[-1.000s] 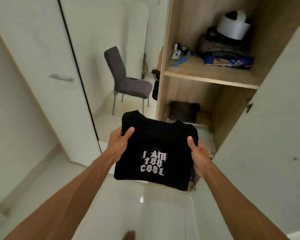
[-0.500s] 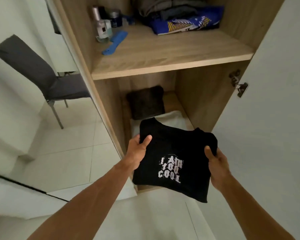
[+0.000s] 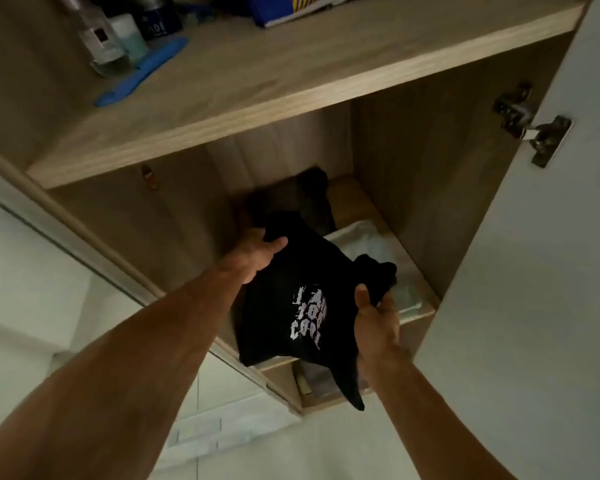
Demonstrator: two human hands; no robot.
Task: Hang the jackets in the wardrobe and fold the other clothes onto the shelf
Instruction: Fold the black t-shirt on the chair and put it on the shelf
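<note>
Left hand [image 3: 257,252] gripping far-left corner of folded black T-shirt [image 3: 284,299], thumb on top. Soft cloth with white print lying long axis front-to-back, neck end pointing into wood-grain wardrobe [image 3: 413,168], hanging over lower shelf [image 3: 427,308]. Right hand [image 3: 374,317] pinching right edge.

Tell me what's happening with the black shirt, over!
Left hand and right hand both gripping folded black shirt. Shirt over lower shelf, not yet down. Pale folded cloth lying there.

Folded black printed T-shirt [image 3: 302,299] held at the wooden wardrobe's lower shelf [image 3: 426,306]
Left hand [image 3: 253,252] grips its far left corner; right hand [image 3: 374,317] pinches its right edge; pale folded cloth [image 3: 371,244] lies beneath.
</note>
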